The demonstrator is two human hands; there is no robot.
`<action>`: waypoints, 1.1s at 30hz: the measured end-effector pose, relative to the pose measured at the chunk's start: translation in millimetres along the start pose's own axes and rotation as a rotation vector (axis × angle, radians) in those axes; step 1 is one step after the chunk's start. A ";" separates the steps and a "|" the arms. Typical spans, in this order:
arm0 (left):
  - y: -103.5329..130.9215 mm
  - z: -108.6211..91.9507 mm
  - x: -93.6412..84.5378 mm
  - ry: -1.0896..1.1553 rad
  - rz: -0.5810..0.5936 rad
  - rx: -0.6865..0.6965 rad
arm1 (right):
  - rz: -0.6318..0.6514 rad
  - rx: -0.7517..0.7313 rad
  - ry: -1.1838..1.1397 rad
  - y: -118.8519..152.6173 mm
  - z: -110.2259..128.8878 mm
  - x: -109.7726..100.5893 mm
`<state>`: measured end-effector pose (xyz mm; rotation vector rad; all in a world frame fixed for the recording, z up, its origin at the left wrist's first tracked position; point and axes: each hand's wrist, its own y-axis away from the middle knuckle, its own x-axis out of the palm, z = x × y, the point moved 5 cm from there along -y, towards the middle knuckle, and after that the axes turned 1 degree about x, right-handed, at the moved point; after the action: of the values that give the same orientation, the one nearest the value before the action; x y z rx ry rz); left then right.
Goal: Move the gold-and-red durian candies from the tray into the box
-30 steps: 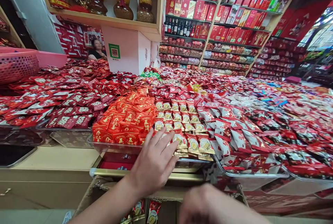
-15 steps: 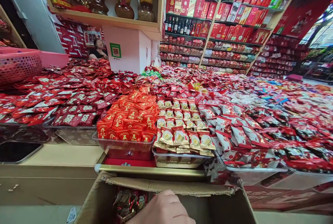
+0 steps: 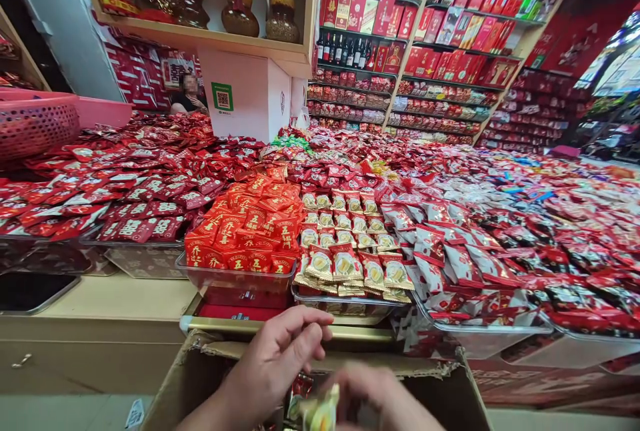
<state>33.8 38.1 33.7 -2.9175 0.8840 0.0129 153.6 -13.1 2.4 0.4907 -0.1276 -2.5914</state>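
My left hand (image 3: 280, 361) is over the near rim of the tray shelf and the cardboard box (image 3: 170, 377), its fingers loosely curved and parted from the thumb, with nothing visible between them. Beside it, lower and to the right, my right hand (image 3: 383, 394) is smeared by motion and holds a gold-and-green wrapped candy (image 3: 320, 412). More wrapped candies (image 3: 300, 394) show inside the box, between the hands. Just beyond the box stand a clear tray of gold-edged candies (image 3: 345, 264) in rows and a clear tray of orange-red candies (image 3: 250, 237).
Heaps of red packets (image 3: 145, 207) spread to the left, white-and-red packets (image 3: 465, 257) to the right. A dark flat device (image 3: 35, 292) lies on the left counter. A pink basket (image 3: 37, 124) stands at far left. A person (image 3: 189, 94) is in the background.
One hand was low over the box; now both hands show above it. The left is raised toward the gold-edged candies' tray, and a wrapped candy is now visible in the right.
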 end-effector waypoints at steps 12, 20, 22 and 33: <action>-15.3 7.9 -2.9 0.004 -0.217 -0.113 | -0.380 -0.056 -0.638 -17.7 -7.5 -20.6; -12.8 5.7 3.3 -0.004 -0.181 -0.114 | -0.364 -0.143 -0.430 -9.9 0.4 -17.7; -10.8 4.2 3.8 0.029 -0.197 -0.093 | -0.409 -0.164 -0.488 -7.3 -0.7 -17.7; -2.3 1.3 16.6 0.077 -0.292 -0.004 | -0.629 -0.123 -0.799 6.2 -5.0 -34.2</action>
<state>48.9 30.9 32.0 -3.0376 0.4586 -0.1194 186.0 -1.8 9.8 -0.6846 -0.0848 -3.2234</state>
